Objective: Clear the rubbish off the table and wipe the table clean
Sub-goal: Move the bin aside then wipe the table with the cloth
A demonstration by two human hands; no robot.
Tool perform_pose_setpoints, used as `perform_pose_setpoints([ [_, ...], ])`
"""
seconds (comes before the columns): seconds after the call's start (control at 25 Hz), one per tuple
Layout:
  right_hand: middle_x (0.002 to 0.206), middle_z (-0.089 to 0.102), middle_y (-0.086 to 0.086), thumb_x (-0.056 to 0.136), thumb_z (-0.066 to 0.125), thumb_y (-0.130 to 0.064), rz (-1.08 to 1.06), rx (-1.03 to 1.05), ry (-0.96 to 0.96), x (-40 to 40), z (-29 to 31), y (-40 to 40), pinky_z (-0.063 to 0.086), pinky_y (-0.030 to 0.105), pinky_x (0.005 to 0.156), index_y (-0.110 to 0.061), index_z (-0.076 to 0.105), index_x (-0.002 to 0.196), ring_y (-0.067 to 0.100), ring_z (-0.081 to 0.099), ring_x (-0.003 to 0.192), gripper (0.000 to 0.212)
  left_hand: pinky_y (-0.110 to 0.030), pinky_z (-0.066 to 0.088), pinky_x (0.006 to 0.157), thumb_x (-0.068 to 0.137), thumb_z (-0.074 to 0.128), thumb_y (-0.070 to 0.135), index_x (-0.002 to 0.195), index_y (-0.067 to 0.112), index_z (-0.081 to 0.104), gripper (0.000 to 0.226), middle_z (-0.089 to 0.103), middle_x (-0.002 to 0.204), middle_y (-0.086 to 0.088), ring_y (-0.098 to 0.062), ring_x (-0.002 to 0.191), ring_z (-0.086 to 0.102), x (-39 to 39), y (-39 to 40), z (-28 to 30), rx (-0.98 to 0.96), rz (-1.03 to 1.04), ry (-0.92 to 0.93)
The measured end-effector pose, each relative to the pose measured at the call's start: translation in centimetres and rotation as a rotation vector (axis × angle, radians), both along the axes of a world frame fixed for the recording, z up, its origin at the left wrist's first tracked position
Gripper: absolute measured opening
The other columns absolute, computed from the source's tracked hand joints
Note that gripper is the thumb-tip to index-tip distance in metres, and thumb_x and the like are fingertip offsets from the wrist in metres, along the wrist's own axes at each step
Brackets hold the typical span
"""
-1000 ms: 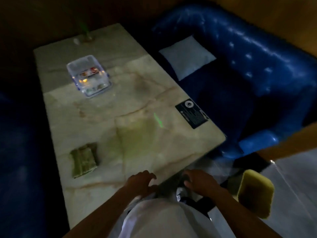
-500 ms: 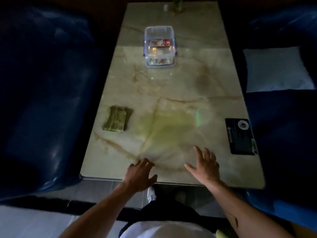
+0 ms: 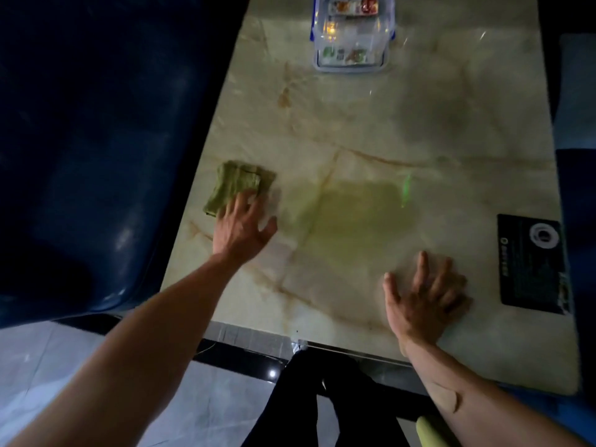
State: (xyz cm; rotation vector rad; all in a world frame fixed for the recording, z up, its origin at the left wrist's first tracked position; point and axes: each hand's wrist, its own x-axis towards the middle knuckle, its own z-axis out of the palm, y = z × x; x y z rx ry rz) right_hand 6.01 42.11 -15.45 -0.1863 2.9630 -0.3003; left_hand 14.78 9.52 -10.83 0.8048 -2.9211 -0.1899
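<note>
Reaching with our left hand (image 3: 240, 225), fingers spread on the folded green cloth (image 3: 237, 185) near the marble table's (image 3: 371, 130) left edge, nothing gripped; our right hand (image 3: 422, 298) lies open, flat near the front edge. Dragging carelessly could push the cloth overboard.

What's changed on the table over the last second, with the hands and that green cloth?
The left hand reached forward and left from the near table edge, and its fingers now rest on the folded green cloth. The right hand moved forward too, flat and spread on the marble table near the black placard. The cloth, placard and clear plastic container kept their places.
</note>
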Motion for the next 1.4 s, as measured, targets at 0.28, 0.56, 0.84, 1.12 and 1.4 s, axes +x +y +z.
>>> perform_pose_setpoints([
  [0.28, 0.161, 0.018, 0.013, 0.086, 0.032, -0.068, -0.041, 0.068, 0.108, 0.0, -1.5, 0.1, 0.013, 0.062, 0.114, -0.031, 0.019, 0.152, 0.046, 0.02, 0.143, 0.076, -0.05, 0.022, 0.117, 0.09, 0.025, 0.056, 0.148, 0.029, 0.028, 0.065, 0.027, 0.158, -0.009, -0.034, 0.143, 0.026, -1.7, -6.0, -3.2, 0.072, 0.049, -0.147],
  [0.56, 0.162, 0.013, 0.014, 0.084, 0.03, -0.068, -0.055, 0.072, 0.096, 0.0, -1.3, -0.2, 0.01, 0.064, 0.115, -0.032, 0.018, 0.152, 0.046, 0.014, 0.145, 0.078, -0.055, -0.007, 0.119, 0.089, 0.015, 0.065, 0.153, 0.029, -0.002, 0.075, -0.002, 0.164, -0.002, -0.026, 0.151, -0.006, -4.0, -4.3, -4.9, 0.098, 0.157, -0.225],
  [0.84, 0.162, 0.015, 0.013, 0.08, 0.04, -0.066, -0.076, 0.065, 0.071, -0.1, -0.9, -0.5, 0.007, 0.064, 0.116, -0.032, 0.02, 0.152, 0.046, 0.014, 0.144, 0.082, -0.065, -0.004, 0.116, 0.088, 0.017, 0.067, 0.154, 0.027, 0.0, 0.079, 0.0, 0.164, -0.007, -0.031, 0.15, -0.005, -11.5, 1.7, -4.4, 0.113, -0.081, -0.233],
  [1.12, 0.161, 0.019, 0.012, 0.08, 0.037, -0.068, -0.08, 0.071, 0.08, -0.3, -0.5, -0.6, 0.006, 0.063, 0.117, -0.032, 0.023, 0.151, 0.045, 0.015, 0.144, 0.08, -0.062, 0.001, 0.117, 0.092, 0.02, 0.06, 0.152, 0.036, 0.014, 0.065, 0.015, 0.163, 0.004, -0.022, 0.151, 0.006, -20.5, 10.7, -3.8, 0.114, -0.494, -0.2],
  [1.4, 0.16, 0.022, 0.012, 0.078, 0.042, -0.068, -0.081, 0.068, 0.073, -0.4, -0.1, -0.7, 0.011, 0.062, 0.116, -0.033, 0.025, 0.15, 0.044, 0.017, 0.144, 0.081, -0.06, 0.008, 0.118, 0.096, 0.017, 0.049, 0.152, 0.035, 0.016, 0.058, 0.017, 0.163, 0.007, -0.024, 0.151, 0.012, -22.2, 13.9, -3.9, -0.06, -1.011, -0.23],
])
